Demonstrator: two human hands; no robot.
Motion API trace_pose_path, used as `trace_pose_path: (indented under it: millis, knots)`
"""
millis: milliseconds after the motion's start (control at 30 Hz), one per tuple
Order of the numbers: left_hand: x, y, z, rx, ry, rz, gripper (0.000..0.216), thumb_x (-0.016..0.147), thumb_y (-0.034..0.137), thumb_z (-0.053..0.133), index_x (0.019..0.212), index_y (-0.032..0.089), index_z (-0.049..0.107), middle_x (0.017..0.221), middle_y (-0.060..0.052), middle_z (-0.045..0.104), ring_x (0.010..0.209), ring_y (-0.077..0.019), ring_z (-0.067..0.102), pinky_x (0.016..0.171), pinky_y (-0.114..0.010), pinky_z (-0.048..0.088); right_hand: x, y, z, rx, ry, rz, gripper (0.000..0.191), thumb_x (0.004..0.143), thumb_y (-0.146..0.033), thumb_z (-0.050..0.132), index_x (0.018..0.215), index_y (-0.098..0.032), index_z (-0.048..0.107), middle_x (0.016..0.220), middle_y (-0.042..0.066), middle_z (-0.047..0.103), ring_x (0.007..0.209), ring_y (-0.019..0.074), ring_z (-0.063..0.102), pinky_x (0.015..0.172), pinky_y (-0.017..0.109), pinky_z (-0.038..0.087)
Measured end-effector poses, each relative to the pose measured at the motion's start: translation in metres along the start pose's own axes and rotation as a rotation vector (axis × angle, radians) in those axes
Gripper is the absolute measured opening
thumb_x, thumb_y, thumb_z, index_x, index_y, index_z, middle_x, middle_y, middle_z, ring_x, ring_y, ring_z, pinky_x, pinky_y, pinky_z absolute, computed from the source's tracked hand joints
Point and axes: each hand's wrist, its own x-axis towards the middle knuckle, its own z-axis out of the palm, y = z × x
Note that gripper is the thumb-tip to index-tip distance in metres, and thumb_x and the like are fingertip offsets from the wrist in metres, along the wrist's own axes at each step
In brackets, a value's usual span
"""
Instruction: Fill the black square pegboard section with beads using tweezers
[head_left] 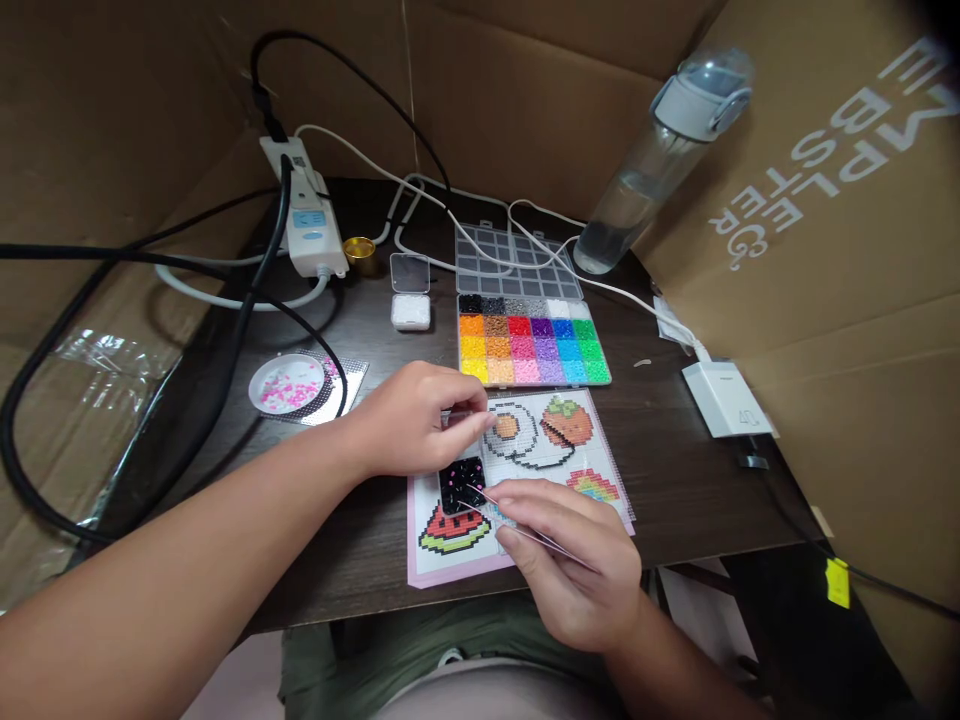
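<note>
My right hand grips a pair of tweezers. The tips reach into a small clear box of black beads with a few pink ones among them. My left hand is closed at the far edge of this box, where its lid seems to be; the fingers mostly cover that part. Under the box lies a pattern sheet showing a watermelon slice, a fried egg, an orange fruit and a rainbow. A clear pegboard seems to cover it, with a curved line of black beads on it.
Beyond the sheet lies an open compartment case of coloured beads. A small box of white beads, a gold cup and a dish of pink and white beads stand left. Cables, a power strip, a bottle and a charger surround them.
</note>
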Motion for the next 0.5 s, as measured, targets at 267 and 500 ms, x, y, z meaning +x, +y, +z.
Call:
trace_pose_path:
  millis: [267, 500]
  knots:
    - [0.0010, 0.0016, -0.0002, 0.003, 0.000, 0.004, 0.018, 0.087, 0.026, 0.059, 0.075, 0.015, 0.068, 0.060, 0.002, 0.063, 0.052, -0.0066, 0.050, 0.053, -0.019, 0.035, 0.0005, -0.0069, -0.0014, 0.053, 0.039, 0.055, 0.025, 0.082, -0.006, 0.064, 0.102, -0.019, 0.070, 0.085, 0.007, 0.076, 0.075, 0.0185, 0.074, 0.068, 0.028, 0.063]
    - [0.0009, 0.0010, 0.0004, 0.001, -0.019, -0.013, 0.019, 0.087, 0.026, 0.059, 0.075, 0.015, 0.068, 0.060, 0.002, 0.063, 0.052, -0.0068, 0.050, 0.054, -0.019, 0.036, -0.0038, -0.0077, 0.0009, 0.066, 0.091, 0.072, 0.025, 0.078, -0.004, 0.064, 0.097, -0.020, 0.067, 0.078, 0.004, 0.073, 0.069, 0.0165, 0.071, 0.063, 0.027, 0.060]
